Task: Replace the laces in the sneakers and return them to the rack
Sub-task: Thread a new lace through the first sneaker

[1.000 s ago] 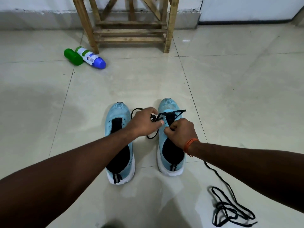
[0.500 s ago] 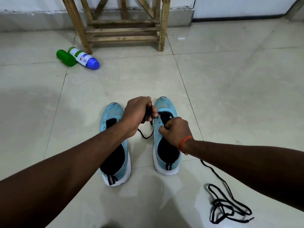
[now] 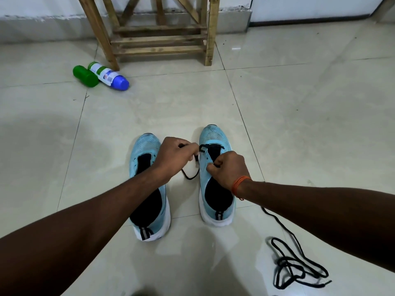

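Glossy cream floor tiles (image 3: pixel 299 124), crossed by thin dark grout lines and lit with soft reflections, fill this room up to a pale wall with a chipped lower edge. Against that wall stands a bare wooden rack (image 3: pixel 160 39) of slats and angled braces. Just beside its left leg lie a green bottle (image 3: pixel 85 76) and a white bottle with a blue cap (image 3: pixel 109 76), both on their sides and touching. Near the middle of the floor, well apart from the rack, two light-blue sneakers sit side by side, toes toward the wall. The left sneaker (image 3: pixel 145 146) has no lace in it. A person reaches down over the pair with bare forearms. The left hand (image 3: pixel 174 154) is curled and pinches a black lace (image 3: pixel 210 147) threaded across the front eyelets of the right sneaker (image 3: pixel 214 135), and a loop of it droops onto the tile between the shoes. The right hand (image 3: pixel 228 167), an orange thread band (image 3: pixel 239 184) on its wrist, pinches the same lace over the tongue opening. A loose black lace (image 3: pixel 295 263) lies tangled on the tiles right of the pair, one strand running out from under the right forearm.
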